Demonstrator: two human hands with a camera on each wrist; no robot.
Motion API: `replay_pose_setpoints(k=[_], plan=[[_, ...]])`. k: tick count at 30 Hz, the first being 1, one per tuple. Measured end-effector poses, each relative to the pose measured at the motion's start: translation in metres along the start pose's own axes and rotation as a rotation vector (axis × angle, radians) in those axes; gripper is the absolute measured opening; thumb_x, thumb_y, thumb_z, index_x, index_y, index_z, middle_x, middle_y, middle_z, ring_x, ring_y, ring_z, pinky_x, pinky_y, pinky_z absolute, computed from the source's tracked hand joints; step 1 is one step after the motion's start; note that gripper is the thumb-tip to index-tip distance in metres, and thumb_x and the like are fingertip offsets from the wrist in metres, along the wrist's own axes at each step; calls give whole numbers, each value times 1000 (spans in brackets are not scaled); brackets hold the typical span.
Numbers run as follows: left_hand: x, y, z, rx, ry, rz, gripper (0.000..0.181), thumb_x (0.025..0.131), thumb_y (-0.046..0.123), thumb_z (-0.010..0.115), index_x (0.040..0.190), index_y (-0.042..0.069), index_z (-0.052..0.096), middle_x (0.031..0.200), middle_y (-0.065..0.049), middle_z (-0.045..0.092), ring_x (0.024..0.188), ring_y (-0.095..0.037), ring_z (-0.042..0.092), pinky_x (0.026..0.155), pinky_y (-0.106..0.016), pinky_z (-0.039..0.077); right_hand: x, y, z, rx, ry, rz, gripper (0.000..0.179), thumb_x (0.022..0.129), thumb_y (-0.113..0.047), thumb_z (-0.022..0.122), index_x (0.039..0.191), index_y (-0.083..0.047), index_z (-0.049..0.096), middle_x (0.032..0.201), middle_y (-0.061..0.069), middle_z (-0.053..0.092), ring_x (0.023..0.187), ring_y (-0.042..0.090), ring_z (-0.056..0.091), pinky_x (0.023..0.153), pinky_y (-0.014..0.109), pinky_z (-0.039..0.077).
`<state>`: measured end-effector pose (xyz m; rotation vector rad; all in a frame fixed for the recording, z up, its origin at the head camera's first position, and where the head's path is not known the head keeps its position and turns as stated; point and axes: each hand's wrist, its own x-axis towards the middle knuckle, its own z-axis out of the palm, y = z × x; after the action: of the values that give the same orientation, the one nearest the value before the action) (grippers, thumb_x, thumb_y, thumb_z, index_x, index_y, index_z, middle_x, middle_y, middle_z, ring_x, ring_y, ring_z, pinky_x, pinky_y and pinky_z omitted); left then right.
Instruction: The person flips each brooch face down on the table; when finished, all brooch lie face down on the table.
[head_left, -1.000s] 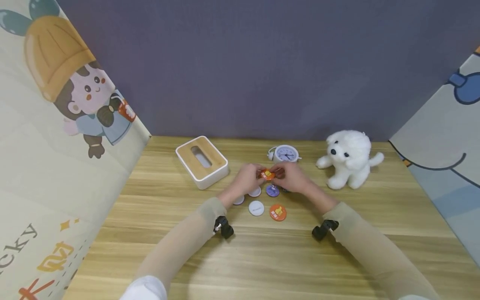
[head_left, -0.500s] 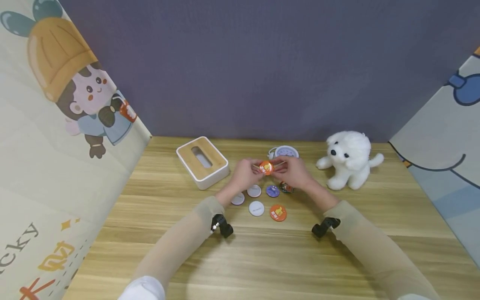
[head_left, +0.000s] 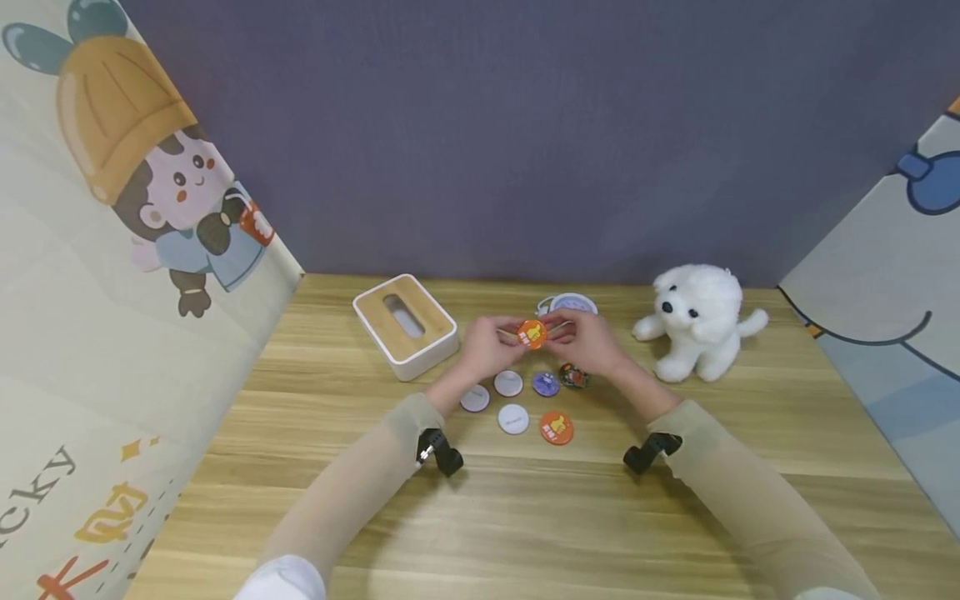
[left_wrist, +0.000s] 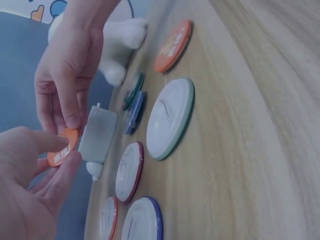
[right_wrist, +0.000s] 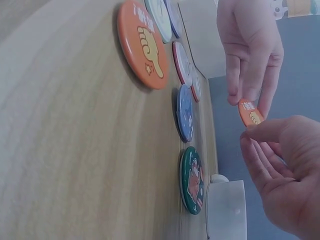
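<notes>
Now the hands [head_left: 489, 347] [head_left: 590, 345] — pinching an orange badge [head_left: 532, 334] — hide less of a green badge [right_wrist: 192, 181].

high downward head view, low wrist views across badges [head_left: 557, 427]

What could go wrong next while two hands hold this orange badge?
The raised orange badge is held only by fingertips, so the left hand or right hand might let it slip. If it falls, it could hit the purple badge. In the head view, the right hand partly hides the alarm clock and might bump it.
</notes>
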<state>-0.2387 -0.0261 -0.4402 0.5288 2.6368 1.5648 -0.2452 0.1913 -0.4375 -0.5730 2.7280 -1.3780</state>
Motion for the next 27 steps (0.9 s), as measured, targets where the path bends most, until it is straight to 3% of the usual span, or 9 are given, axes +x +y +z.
replay_pose_setpoints(k=[5, 14, 21, 27], plan=[[0, 1, 0, 11, 12, 6, 38, 93, 17, 82, 129, 6, 75, 121, -16, 79, 90, -27, 82, 67, -22, 65, 1, 1, 0, 23, 27, -8, 34, 94, 1, 76, 127, 4, 71, 116, 23, 76, 100, 34, 78, 83, 25, 66], [5, 8, 2, 13, 113, 61, 31, 97, 29, 80, 119, 7, 80, 121, -17, 79, 88, -25, 82, 65, -21, 64, 1, -2, 0, 31, 65, -70, 22, 90, 2, 80, 111, 5, 72, 102, 19, 77, 90, 22, 76, 79, 16, 62], [9, 13, 5, -90, 159, 52, 32, 92, 27, 86, 110, 0, 78, 115, -17, 80, 95, -30, 82, 71, -22, 66, 0, -6, -1, -4, 102, -168, 16, 89, 2, 80, 104, 0, 74, 99, 14, 77, 92, 27, 78, 83, 31, 67], [7, 13, 5, -162, 138, 42, 36, 87, 20, 90, 110, -3, 76, 115, -19, 79, 105, -36, 80, 82, -25, 67, -1, -2, -1, 28, 124, -236, 12, 89, 7, 78, 100, 2, 76, 99, 16, 75, 95, 33, 76, 90, 41, 67]])
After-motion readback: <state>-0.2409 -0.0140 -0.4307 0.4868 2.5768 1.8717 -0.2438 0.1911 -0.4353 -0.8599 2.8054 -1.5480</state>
